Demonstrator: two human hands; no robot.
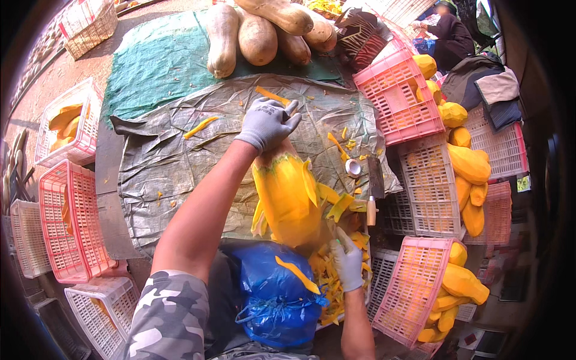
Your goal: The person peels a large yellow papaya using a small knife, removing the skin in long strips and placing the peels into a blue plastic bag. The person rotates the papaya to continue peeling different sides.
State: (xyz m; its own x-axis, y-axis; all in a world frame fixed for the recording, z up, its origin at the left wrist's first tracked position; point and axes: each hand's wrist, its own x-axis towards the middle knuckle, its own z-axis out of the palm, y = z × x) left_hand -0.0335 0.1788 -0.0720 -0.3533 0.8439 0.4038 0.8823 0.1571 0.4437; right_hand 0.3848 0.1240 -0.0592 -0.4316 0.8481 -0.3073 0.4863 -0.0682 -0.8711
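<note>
My left hand (268,122), in a grey knit glove, grips the unpeeled tan neck of a large squash (288,202). The lower body of the squash is pared to bright yellow flesh, with loose strips of rind hanging from its sides. It lies tilted towards me on a grey tarp (180,175). Beside its near end, my right hand (347,260), also gloved, is closed around a small hand tool, mostly hidden and blurred, with a bit of green showing. Yellow peelings (330,288) are heaped below that hand. Blue plastic (274,288) covers my knee, with one peel strip on it.
A cleaver (375,177) with a wooden handle and a white round object (353,168) lie at right. Whole squashes (257,38) rest on green sheeting (153,58). Plastic crates (414,288) flank both sides, peeled squashes (468,162) among them. Another person (450,38) sits far right.
</note>
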